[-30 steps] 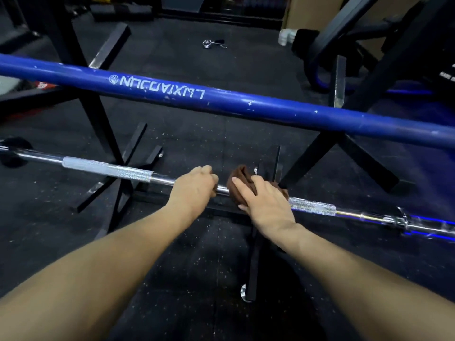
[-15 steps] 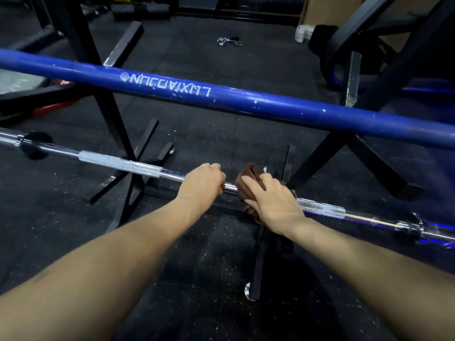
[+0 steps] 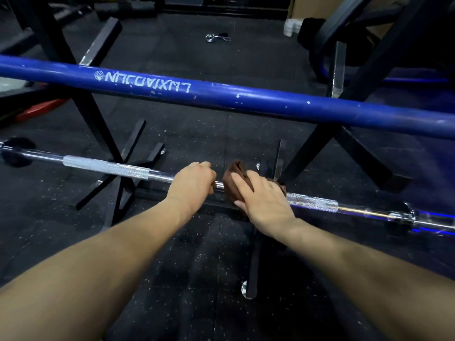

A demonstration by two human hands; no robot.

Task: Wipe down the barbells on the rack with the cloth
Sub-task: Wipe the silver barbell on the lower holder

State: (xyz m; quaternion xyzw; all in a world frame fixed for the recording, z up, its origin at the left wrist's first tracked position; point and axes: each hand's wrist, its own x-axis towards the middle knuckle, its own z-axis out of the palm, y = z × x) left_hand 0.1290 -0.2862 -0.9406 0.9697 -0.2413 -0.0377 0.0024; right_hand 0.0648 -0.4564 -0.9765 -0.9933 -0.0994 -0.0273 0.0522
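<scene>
A chrome barbell point(image 3: 105, 167) with knurled sections runs across the lower rack level from left to right. My left hand point(image 3: 193, 184) grips its smooth middle part. Just to the right, my right hand point(image 3: 262, 199) holds a brown cloth point(image 3: 234, 180) wrapped around the same bar, fingers over the top and thumb below. Above and behind it lies a thick blue barbell point(image 3: 246, 99) with white lettering, crossing the whole view.
Black rack legs point(image 3: 91, 114) and cross feet point(image 3: 253, 267) stand under the bars on the speckled rubber floor. A spring collar point(image 3: 218, 36) lies on the floor at the back. A red plate point(image 3: 37, 110) sits at the far left. Dark gym equipment fills the upper right.
Both hands keep their hold on the chrome bar. The cloth hand has hardly shifted along it; the view itself has drifted slightly.
</scene>
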